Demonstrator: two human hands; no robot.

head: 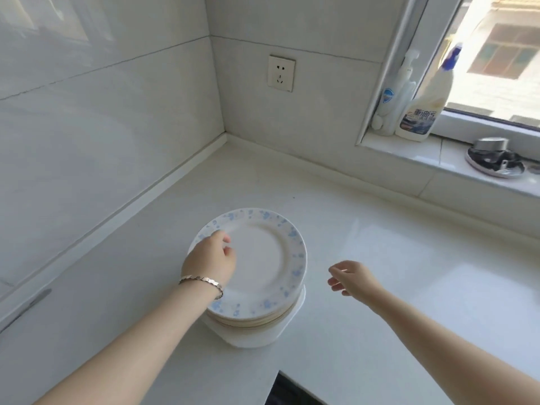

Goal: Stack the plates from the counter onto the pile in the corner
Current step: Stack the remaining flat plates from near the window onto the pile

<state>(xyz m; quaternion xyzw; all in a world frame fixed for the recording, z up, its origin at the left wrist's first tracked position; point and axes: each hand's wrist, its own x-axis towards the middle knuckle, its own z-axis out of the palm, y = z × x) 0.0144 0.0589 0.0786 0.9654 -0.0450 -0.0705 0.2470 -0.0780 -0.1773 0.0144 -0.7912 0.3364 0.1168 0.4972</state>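
A pile of several plates (257, 318) stands on the white counter (394, 287) near the corner. Its top plate (263, 258) is white with a blue-speckled rim. My left hand (211, 258), with a bracelet at the wrist, lies over the left part of that top plate, fingers loosely curled at the rim; whether it grips the plate I cannot tell. My right hand (352, 277) hovers to the right of the pile, fingers relaxed and holding nothing, clear of the plates.
A wall socket (281, 73) sits above the corner. On the window sill stand a pump bottle (394, 95), a cleaner bottle (423, 106) and a small dish with metal items (493, 162). A dark hob edge (289, 390) shows at the bottom.
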